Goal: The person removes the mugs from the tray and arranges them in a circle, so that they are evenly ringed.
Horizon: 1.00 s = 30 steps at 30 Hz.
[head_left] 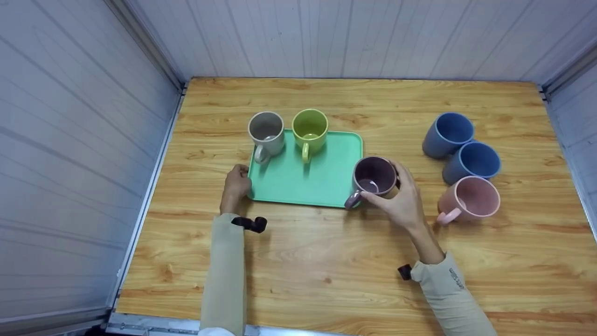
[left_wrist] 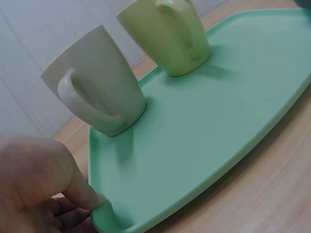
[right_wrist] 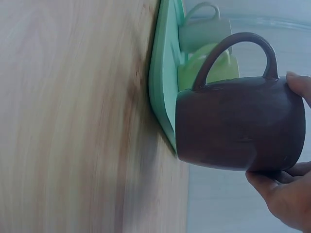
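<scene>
My right hand [head_left: 405, 201] grips a dark purple mug [head_left: 374, 176] near its rim, thumb on one side and fingers on the other. The mug hangs over the right front corner of a green tray [head_left: 298, 182], its handle pointing toward me. In the right wrist view, space shows between the purple mug [right_wrist: 238, 126] and the table. At the tray's left front corner, my left hand [head_left: 237, 183] pinches the rim, with the thumb [left_wrist: 90, 196] on top. A grey mug [head_left: 268, 135] and a yellow-green mug [head_left: 310, 130] stand upright along the tray's back edge.
Two blue mugs [head_left: 450, 133] stand close together on the wooden table [head_left: 298, 261] at the right. A pink mug [head_left: 468, 199] stands in front of them, near my right wrist. Pale panel walls [head_left: 326, 37] enclose the table at the back and both sides.
</scene>
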### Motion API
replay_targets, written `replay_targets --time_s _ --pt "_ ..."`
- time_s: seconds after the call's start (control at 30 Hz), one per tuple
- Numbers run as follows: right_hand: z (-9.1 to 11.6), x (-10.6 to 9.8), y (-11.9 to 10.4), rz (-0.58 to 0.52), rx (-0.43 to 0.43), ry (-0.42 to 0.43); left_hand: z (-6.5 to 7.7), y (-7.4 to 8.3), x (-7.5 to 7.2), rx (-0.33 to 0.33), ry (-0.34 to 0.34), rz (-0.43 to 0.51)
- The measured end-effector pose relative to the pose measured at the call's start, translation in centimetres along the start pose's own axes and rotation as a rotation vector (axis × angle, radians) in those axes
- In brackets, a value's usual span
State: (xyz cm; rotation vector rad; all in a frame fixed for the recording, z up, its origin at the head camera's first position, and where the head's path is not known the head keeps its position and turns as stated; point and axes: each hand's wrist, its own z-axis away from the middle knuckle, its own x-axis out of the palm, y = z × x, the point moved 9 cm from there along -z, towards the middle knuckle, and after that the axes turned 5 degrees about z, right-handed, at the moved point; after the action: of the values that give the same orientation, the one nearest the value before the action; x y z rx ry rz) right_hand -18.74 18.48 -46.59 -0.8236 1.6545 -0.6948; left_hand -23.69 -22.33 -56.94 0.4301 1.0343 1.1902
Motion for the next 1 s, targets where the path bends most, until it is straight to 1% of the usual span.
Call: replay_targets --time_s 0.17,0.33,0.63,0.83,1.0 --pt "0.2 -1.2 1.1 0.012 0.046 0.004 0.0 0.0 0.0 0.002 0.003 -0.005" --pt "0.6 -2.0 2.0 0.040 0.074 -0.010 0.0 0.1 0.0 0.005 -0.001 -0.015" --pt "1.1 -3.1 3.7 0.078 0.097 -0.039 -0.1 0.2 0.0 0.028 -0.004 -0.053" --pt "1.5 -4.1 4.4 0.140 0.101 -0.022 0.1 0.2 0.1 0.037 -0.022 -0.037" --pt "1.6 -4.7 4.9 0.126 0.092 -0.010 0.5 0.4 0.0 0.036 -0.006 -0.028"
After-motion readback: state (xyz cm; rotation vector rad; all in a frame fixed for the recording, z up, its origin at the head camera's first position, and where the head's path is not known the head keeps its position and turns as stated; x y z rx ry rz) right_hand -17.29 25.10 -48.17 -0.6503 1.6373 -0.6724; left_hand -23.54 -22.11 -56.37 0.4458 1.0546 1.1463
